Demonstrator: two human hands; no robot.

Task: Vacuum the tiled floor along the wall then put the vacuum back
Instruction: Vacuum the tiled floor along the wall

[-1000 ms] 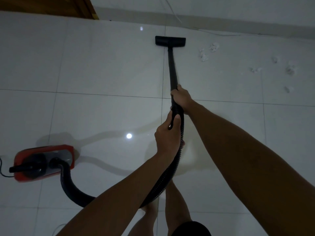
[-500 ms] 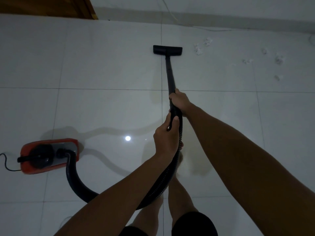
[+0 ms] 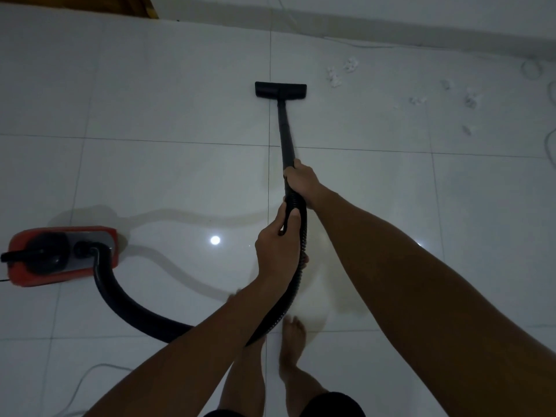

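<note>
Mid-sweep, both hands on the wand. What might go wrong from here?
1. The hose loops back right beside the bare feet; a step backward may catch it and tug the red canister.
2. The white debris lies to the right of the floor nozzle, near the wall; straight strokes on this line would probably miss it.
3. A thin white cord lies at the right edge of the floor; sweeping that way, the nozzle might snag it.
</note>
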